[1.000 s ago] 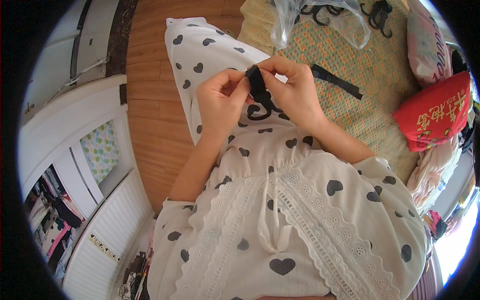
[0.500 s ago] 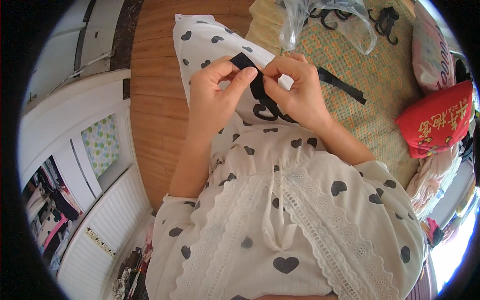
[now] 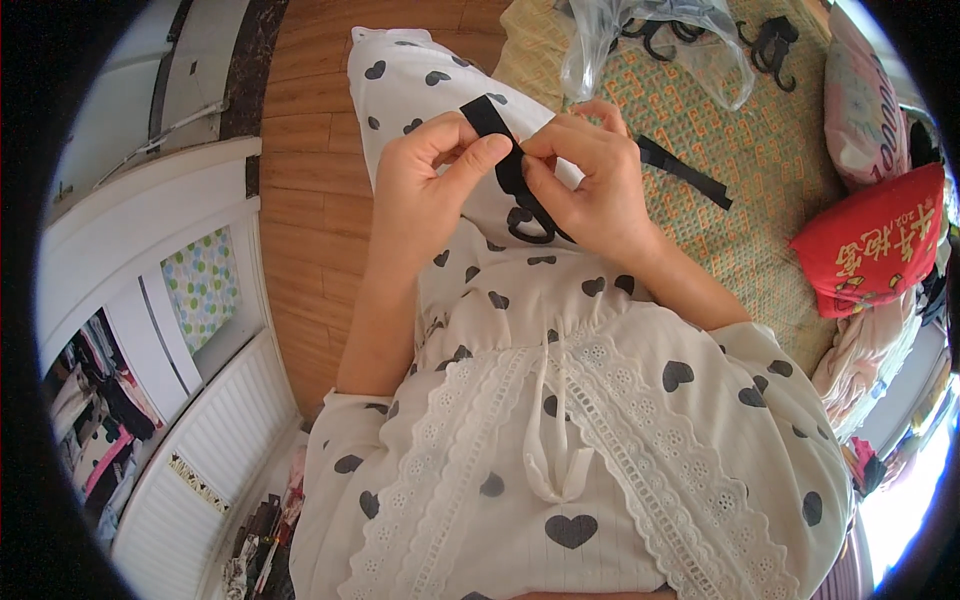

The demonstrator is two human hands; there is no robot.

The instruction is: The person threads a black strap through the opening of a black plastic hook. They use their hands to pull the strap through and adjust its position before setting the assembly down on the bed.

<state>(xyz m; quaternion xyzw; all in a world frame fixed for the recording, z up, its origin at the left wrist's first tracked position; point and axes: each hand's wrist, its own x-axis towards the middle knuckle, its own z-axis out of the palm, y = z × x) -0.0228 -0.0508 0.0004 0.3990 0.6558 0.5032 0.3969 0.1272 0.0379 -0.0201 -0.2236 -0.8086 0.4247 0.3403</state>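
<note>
A flat black strap [image 3: 484, 117] runs between my two hands, above my lap. My left hand [image 3: 428, 185] pinches it with thumb and forefinger, its free end jutting up past the knuckles. With its fingertips, my right hand [image 3: 597, 178] grips the strap's edge just beside the left thumb. Beneath the hands, a black curved hook [image 3: 530, 224] hangs against my white dress with black hearts [image 3: 570, 530]. Part of that hook is hidden behind my right hand. Beyond my right wrist, another black strap end [image 3: 690, 177] sticks out over the patterned mat; I cannot tell whether it joins the held strap.
On the mat [image 3: 730, 250], a clear plastic bag [image 3: 590, 60] with black hooks lies at the far side. Near it is another black hook piece [image 3: 772, 45]. A red cushion [image 3: 870, 240] and a pale bag [image 3: 860, 110] sit at right. Left are wooden floor [image 3: 305, 200] and a white cabinet [image 3: 150, 220].
My left hand and the strap's free end have shifted slightly left and up. The right fingers have edged left along the strap, with the outer ones lifting a little.
</note>
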